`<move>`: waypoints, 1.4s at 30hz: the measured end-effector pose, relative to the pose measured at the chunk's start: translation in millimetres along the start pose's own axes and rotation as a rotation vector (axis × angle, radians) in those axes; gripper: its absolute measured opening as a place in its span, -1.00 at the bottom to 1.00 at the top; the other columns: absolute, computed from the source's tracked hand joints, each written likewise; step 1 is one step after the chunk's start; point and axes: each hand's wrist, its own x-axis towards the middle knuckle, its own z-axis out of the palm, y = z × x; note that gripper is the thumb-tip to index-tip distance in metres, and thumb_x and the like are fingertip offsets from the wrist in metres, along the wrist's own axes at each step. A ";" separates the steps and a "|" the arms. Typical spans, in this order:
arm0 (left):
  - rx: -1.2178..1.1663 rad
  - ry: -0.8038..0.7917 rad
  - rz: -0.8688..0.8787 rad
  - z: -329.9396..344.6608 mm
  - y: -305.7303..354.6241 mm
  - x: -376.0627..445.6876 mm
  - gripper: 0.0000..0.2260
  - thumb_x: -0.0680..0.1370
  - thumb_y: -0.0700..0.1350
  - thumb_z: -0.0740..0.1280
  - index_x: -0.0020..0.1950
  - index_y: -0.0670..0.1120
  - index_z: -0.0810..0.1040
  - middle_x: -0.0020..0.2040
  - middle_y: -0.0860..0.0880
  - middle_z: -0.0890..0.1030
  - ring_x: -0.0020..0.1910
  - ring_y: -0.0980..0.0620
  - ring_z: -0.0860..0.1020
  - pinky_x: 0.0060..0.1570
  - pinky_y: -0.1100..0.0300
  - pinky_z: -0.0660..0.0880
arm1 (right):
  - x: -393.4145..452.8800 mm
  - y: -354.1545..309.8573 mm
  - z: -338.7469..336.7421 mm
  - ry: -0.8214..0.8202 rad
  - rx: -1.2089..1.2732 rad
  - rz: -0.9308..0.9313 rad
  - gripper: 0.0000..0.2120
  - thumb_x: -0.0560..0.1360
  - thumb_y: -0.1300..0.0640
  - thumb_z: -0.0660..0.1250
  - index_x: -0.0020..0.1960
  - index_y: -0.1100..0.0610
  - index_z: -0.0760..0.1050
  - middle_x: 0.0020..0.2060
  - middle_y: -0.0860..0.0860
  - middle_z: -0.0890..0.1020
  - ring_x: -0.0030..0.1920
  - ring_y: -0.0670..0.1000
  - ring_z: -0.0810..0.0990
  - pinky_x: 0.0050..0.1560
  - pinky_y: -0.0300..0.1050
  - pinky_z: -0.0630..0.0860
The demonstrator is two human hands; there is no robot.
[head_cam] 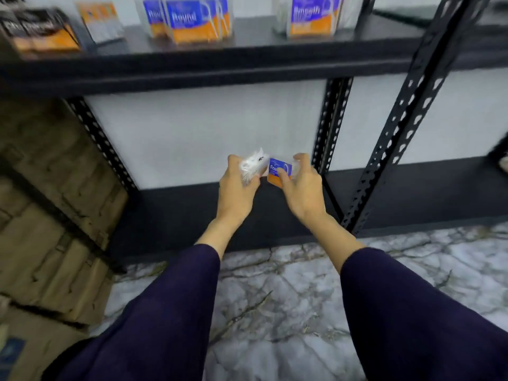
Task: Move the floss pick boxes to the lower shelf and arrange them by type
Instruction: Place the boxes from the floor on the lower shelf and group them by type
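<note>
Two hands reach side by side over the lower shelf (412,188), a dark board just above the marbled floor (275,298). The left hand (236,188) grips a clear box of white floss picks (251,165), its fingers curled round the box's left side, and holds it above the lower shelf. The right hand (301,185) holds a blue-and-orange box marked "Round" (279,171), thumb pressed on the label front and fingers (301,160) wrapped behind; this box sits just beside the clear box, the two appearing to touch at their edges, though blur hides whether either rests on the lower shelf. Both forearms wear dark purple sleeves (170,312). Well above the lower shelf, the upper shelf (220,70) carries more boxes: a black-and-orange box (38,31) at the far left, an orange-topped box (99,20) beside it, a cluster of blue-and-orange "Round" boxes (192,20) near the middle, and a blue-and-orange box with a different word on it (313,17) to the right; its lettering is too blurred to read surely. Black perforated uprights (406,111) rise from the right part of the lower shelf. Left of the lower shelf stand brown cardboard cartons (49,210).
</note>
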 end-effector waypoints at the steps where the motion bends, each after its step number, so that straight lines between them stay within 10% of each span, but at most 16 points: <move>1: -0.031 0.015 0.038 -9.3 19.2 4.7 -0.77 0.55 -0.15 0.36 0.06 -0.08 0.31 -0.09 0.01 0.53 -0.21 0.09 0.51 -0.31 0.28 0.46 | 3.7 -16.1 -11.1 0.045 0.025 -0.048 -0.61 0.57 0.02 0.26 0.33 0.14 0.29 0.08 0.14 0.53 -0.01 0.06 0.51 -0.12 -0.17 0.36; 14: -0.072 0.262 0.414 -87.9 157.9 91.7 -0.69 0.52 -0.26 0.39 0.24 -0.07 0.49 0.15 0.01 0.56 0.10 0.11 0.52 0.03 0.32 0.52 | 79.7 -138.9 -92.1 0.355 0.436 -0.341 -0.74 0.57 0.08 0.30 0.24 0.02 0.39 0.13 -0.01 0.49 0.13 -0.05 0.52 0.13 -0.04 0.54; 22: 0.249 0.104 0.513 -69.5 133.8 161.1 -0.59 0.48 -0.39 0.36 0.29 -0.11 0.52 0.30 -0.02 0.48 0.31 0.05 0.42 0.35 0.11 0.35 | 150.1 -109.3 -88.2 0.374 0.226 -0.427 -0.70 0.63 0.15 0.17 0.35 0.16 0.37 0.22 0.03 0.40 0.09 -0.22 0.43 0.12 -0.44 0.40; 25: 0.274 0.033 0.502 -59.6 131.7 173.9 -0.57 0.46 -0.14 0.47 0.31 -0.07 0.51 0.32 0.04 0.42 0.31 0.13 0.37 0.34 0.26 0.30 | 172.9 -93.0 -84.4 0.457 0.118 -0.474 -0.68 0.61 0.13 0.12 0.33 0.14 0.39 0.29 0.06 0.36 0.27 -0.05 0.36 0.30 -0.27 0.34; 28: 0.275 -0.034 0.463 -54.5 136.8 178.3 -0.47 0.39 0.18 0.44 0.29 0.01 0.51 0.32 0.16 0.34 0.27 0.26 0.29 0.24 0.42 0.21 | 185.7 -88.4 -82.4 0.504 0.106 -0.474 -0.65 0.55 0.16 0.11 0.30 0.14 0.43 0.34 0.08 0.32 0.29 -0.07 0.30 0.25 -0.51 0.18; 33: 0.182 0.039 0.368 -52.5 144.3 188.0 -0.59 0.46 0.00 0.48 0.27 0.00 0.48 0.23 0.13 0.38 0.16 0.23 0.37 0.00 0.64 0.25 | 196.8 -89.3 -81.2 0.514 0.108 -0.532 -0.67 0.52 0.13 0.09 0.20 0.17 0.49 0.28 0.10 0.37 0.27 -0.01 0.36 0.22 -0.13 0.43; 42: 0.098 -0.001 0.216 -46.5 152.8 195.4 -0.63 0.41 0.03 0.51 0.19 0.04 0.60 0.33 0.13 0.32 0.36 0.19 0.26 0.26 0.25 0.27 | 197.3 -90.9 -92.8 0.382 0.065 -0.560 -0.61 0.44 -0.15 0.29 0.14 0.07 0.38 0.13 -0.05 0.39 0.13 -0.10 0.41 0.07 -0.39 0.37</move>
